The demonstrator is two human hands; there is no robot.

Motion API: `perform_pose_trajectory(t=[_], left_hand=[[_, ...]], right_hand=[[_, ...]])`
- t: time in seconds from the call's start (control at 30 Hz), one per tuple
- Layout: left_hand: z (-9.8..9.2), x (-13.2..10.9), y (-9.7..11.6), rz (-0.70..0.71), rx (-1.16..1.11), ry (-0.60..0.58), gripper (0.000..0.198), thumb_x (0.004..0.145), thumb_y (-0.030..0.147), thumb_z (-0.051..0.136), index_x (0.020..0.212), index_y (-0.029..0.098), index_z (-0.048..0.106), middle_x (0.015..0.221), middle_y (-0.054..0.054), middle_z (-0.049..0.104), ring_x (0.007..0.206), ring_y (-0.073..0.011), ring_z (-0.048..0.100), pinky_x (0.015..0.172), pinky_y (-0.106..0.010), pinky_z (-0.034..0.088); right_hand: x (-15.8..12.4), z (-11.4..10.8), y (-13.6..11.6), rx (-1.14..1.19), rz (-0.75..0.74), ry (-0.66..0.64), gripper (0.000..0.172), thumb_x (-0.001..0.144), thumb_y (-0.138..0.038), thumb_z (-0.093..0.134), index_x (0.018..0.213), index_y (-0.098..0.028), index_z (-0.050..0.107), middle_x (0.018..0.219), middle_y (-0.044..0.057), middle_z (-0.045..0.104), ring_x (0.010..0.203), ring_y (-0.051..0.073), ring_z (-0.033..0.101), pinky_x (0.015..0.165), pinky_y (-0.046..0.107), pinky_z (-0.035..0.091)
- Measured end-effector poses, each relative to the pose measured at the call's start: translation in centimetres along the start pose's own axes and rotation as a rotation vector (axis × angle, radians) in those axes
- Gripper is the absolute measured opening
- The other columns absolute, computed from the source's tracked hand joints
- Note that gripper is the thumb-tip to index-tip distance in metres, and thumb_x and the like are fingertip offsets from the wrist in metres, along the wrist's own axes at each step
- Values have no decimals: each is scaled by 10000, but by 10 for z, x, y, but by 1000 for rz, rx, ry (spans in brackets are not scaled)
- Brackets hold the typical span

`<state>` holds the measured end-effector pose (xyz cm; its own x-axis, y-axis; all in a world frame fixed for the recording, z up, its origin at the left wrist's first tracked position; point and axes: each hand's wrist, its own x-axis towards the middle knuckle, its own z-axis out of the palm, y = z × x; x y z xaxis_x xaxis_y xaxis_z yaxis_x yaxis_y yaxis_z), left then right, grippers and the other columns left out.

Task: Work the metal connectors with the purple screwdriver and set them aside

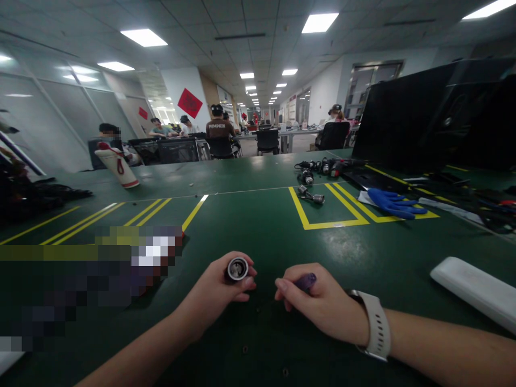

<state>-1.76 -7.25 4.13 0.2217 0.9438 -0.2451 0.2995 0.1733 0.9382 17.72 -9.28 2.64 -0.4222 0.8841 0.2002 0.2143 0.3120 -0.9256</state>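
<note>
L hand (217, 293) wrapped on silver-faced cylinder (236, 269), R hand (318, 303) pinching purple piece (305, 281), both short of yellow box (322, 223); metal part (311, 195) inside, blue glove (393, 203) beside it.

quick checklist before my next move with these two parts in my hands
1. Grip of left hand on cylinder: ok, fingers wrapped round it.
2. Grip of right hand on purple part: ok, pinched at the fingertips.
3. Gap between the two parts: ok, apart, not touching.
4. End of cylinder faces the camera: ok; what is inside it: cannot tell.
5. Dark specks on the table near the forearms, loose bits or marks: cannot tell.
</note>
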Motion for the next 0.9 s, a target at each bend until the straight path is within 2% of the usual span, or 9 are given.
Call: perform_pose_trajectory(t=[0.27,0.4,0.73,0.9], left_hand=[[9,-6,1,-63,-106,-51,227,661,169,663,836,180,520,923,-16,606,868,-229,649,734,-371,527],[9,-7,1,-75,-87,-48,206,678,146,644,837,173,515,940,-24,597,879,-233,648,749,-376,522],[10,-8,1,-63,-57,-70,209,701,126,606,869,176,494,956,-26,585,903,-227,642,746,-347,520],[10,-7,0,15,69,-92,184,699,134,596,846,170,493,912,-31,594,902,-225,634,754,-344,504]], right_hand=[[1,1,4,-147,-158,28,260,855,-253,476,678,-135,625,588,7,562,553,111,521,543,228,409],[-1,2,4,-148,-180,48,273,863,-244,469,671,-128,623,593,11,567,556,108,525,553,228,411],[2,2,7,-44,-21,71,323,867,-315,457,649,-132,609,552,-2,541,503,100,488,496,224,387],[5,3,8,50,104,38,320,874,-349,452,724,-126,626,572,0,548,517,103,484,501,227,388]])
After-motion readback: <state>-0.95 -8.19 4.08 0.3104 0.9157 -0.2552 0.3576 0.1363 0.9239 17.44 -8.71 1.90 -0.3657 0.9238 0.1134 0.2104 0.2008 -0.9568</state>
